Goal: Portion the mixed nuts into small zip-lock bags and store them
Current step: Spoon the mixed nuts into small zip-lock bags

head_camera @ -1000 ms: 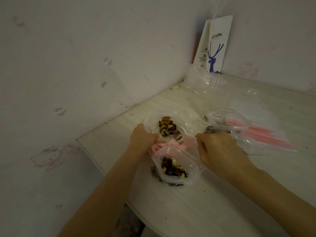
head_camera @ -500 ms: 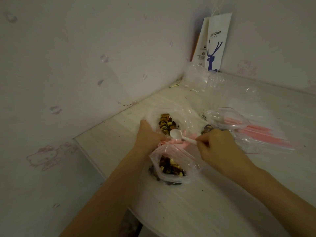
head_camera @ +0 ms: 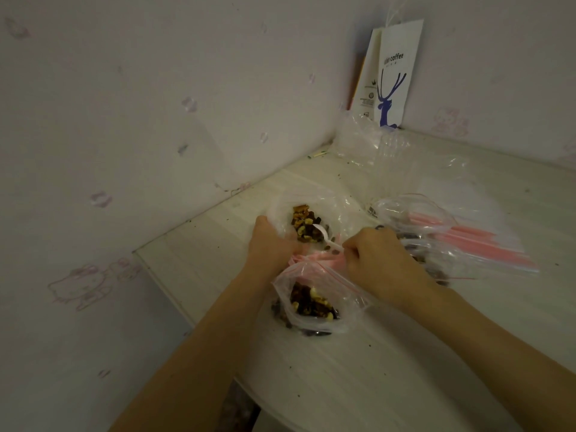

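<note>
Pinching a white spoon (head_camera: 324,236) in closed fingers, the right hand (head_camera: 378,260) dips it into the far nut bag (head_camera: 307,227); the left hand (head_camera: 269,244) grips the near zip-lock bag (head_camera: 311,302).

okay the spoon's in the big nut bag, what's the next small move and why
Probably lift a scoop and tip it into the small bag. The right hand has the spoon bowl in the nuts; the left hand holds the small bag's mouth open, and it looks only partly filled.
</note>
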